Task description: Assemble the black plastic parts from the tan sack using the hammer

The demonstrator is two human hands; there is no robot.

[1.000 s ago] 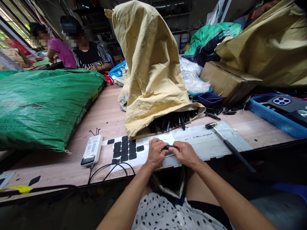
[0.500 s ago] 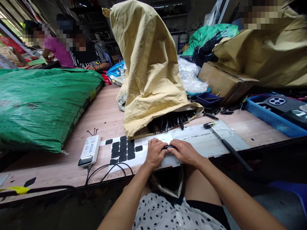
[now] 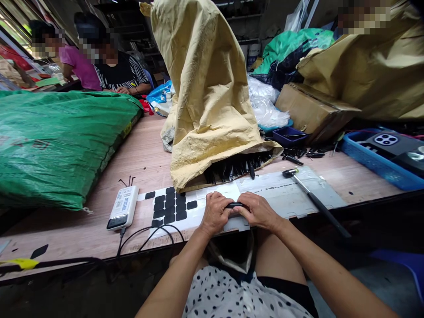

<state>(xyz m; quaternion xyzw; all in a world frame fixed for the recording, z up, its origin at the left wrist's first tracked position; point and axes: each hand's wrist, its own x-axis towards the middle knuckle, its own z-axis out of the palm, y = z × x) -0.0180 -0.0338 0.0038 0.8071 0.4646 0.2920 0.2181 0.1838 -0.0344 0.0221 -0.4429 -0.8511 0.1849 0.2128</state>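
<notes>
Between both hands is a slim black stick-like part (image 3: 234,205), held level just above the table's front edge. My left hand (image 3: 215,212) is closed on its left end, and my right hand (image 3: 258,213) grips the right end, thumbs toward each other. The fingers hide most of it, so its exact kind is unclear. Beneath the hands lies a pale grey sheet (image 3: 274,194). Just beyond, a tan paper sack (image 3: 212,115) lies with its mouth toward me, spilling similar black parts (image 3: 228,170). Black rounded-square stickers (image 3: 169,206) sit left of my left hand.
A hammer (image 3: 314,201) lies at right, its handle overhanging the edge. At left are a white power bank (image 3: 123,207) with cables and a bulging green sack (image 3: 59,145). A blue tray (image 3: 380,165) and a cardboard box (image 3: 314,108) stand right. Two people (image 3: 119,73) sit back left.
The view has shifted slightly. Both hands keep their hold on the black part, and a little more of it shows between them as the right hand sits slightly farther right.
</notes>
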